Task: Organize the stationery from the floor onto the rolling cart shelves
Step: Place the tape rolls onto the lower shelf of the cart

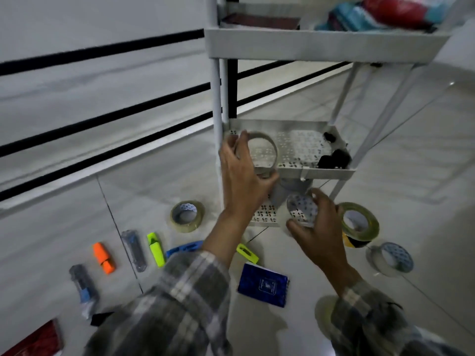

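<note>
Early days: left hand (241, 173) grips a tape roll (264, 136) at the shelf (326, 173) front-left corner, right hand (321, 227) holds a clear roll (302, 210), floor (424, 150) mostly uncleared.

Not much else around me tbh. Pale glossy tiles (411, 155) run under everything, with a dark grout line (109, 206) cutting across them at about 8 o'clock. From 9 to 11 o'clock there's a light wall (77, 21) crossed by black horizontal bars (102, 49). A tiny light glint (451, 84) sits on the tiles at 2 o'clock.
</note>
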